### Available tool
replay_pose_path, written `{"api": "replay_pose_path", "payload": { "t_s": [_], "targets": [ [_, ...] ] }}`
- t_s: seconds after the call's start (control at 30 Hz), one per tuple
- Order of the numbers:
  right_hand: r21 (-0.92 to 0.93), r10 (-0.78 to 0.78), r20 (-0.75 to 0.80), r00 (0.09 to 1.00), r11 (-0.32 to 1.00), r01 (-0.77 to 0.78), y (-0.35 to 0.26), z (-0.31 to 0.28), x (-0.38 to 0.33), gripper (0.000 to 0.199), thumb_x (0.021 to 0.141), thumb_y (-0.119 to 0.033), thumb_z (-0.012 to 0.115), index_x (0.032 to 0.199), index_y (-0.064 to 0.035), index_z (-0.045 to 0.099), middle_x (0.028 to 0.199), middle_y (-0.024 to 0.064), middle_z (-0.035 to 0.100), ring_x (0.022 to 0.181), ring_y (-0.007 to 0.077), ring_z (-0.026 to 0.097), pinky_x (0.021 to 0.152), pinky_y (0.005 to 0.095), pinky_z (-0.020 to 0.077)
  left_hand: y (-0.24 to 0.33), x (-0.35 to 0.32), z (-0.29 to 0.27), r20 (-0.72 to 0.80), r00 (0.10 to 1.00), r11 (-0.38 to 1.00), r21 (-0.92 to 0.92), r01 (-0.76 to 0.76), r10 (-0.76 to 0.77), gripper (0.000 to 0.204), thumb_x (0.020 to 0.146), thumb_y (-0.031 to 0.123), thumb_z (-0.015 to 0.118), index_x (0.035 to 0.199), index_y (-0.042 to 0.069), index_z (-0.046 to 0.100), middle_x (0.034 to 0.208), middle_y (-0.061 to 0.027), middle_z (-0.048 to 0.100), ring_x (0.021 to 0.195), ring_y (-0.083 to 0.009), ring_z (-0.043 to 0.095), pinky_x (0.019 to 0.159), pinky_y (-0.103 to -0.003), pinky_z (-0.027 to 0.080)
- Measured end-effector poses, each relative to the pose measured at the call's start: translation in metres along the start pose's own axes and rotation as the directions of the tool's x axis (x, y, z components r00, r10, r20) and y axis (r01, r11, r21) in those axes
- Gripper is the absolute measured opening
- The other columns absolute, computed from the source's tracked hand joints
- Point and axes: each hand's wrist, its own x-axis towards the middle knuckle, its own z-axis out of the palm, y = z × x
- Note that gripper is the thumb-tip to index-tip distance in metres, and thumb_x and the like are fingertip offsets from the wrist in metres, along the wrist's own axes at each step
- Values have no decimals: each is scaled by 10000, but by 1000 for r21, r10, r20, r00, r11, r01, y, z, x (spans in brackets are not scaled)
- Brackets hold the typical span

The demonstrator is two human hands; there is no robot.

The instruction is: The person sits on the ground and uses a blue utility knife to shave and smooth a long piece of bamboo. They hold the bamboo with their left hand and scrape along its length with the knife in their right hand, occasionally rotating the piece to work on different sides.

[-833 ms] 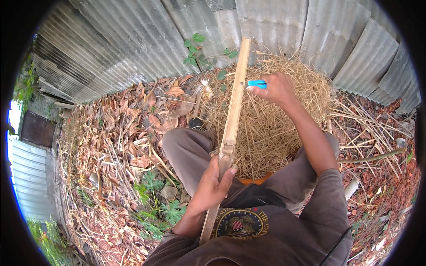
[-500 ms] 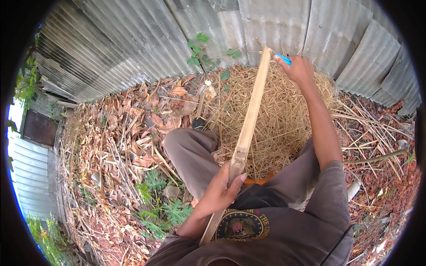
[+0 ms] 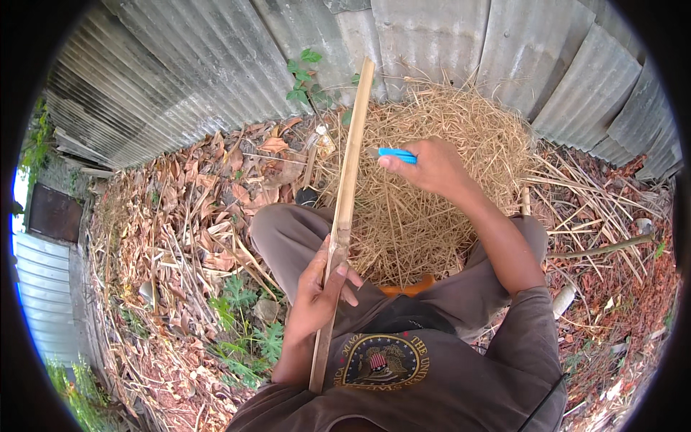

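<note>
A long split bamboo slat (image 3: 351,162) stands slanted in front of me, its lower end against my shirt and its top near the metal fence. My left hand (image 3: 314,294) is closed around its lower part, just below a darker node, with the thumb across and some fingertips showing beyond it. My right hand (image 3: 437,167) grips a blue-handled knife (image 3: 397,154); a short bit of blade points left toward the slat. A gap separates the blade from the slat.
Thin, curly straw-coloured shavings (image 3: 446,216) lie heaped between my legs and the corrugated metal fence (image 3: 432,43). Dry leaves (image 3: 194,194) cover the ground to the left, with green plants (image 3: 268,342) nearby. Loose strips (image 3: 612,205) and a stick (image 3: 604,250) lie right.
My right hand with the knife has come back from the slat's top end toward me and left. The slat has swung left and stands more upright, still in my left hand.
</note>
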Motion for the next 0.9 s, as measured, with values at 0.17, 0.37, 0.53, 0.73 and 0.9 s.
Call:
{"api": "replay_pose_path", "payload": {
  "t_s": [0.17,0.37,0.53,0.73,0.9],
  "targets": [
    [-55,-239,-4,971,970,239,-28,8,-27,743,725,-805,507,574,-89,633,444,98,513,433,303,565,434,410,427,6,-3,2,29,999,995,97,18,-21,564,938,-15,480,1459,-8,265,1010,-85,598,806,-100,570,710,-205,486],
    [-90,-73,-81,994,994,66,-7,1,-9,750,722,-813,498,567,-93,644,439,110,514,442,310,571,437,409,435,2,-14,13,-20,981,937,300,-180,195,533,878,-86,480,1399,-37,377,1359,-169,490,1222,-174,463,1018,-251,334],
    [-61,-172,-108,979,984,166,-16,6,-21,801,722,-833,463,535,-72,628,414,103,494,423,297,554,426,412,424,9,-17,14,-48,971,893,405,-197,236,554,846,-93,470,1391,-51,382,1374,-187,490,1250,-175,463,1012,-269,355],
    [-109,-106,-116,988,990,93,4,-6,-1,803,728,-841,441,579,-76,633,461,89,527,450,280,561,449,403,435,26,-21,15,10,983,815,558,-156,182,594,819,-84,451,1405,-39,368,1340,-164,529,1134,-113,522,920,-231,404],
    [-31,449,-193,873,886,-463,97,-50,47,816,769,-860,325,533,-117,566,451,21,481,487,161,562,420,343,412,10,-37,19,139,972,766,599,-233,187,672,773,-89,497,1421,58,397,736,-128,603,618,-167,577,637,-264,477]
  ]
}}
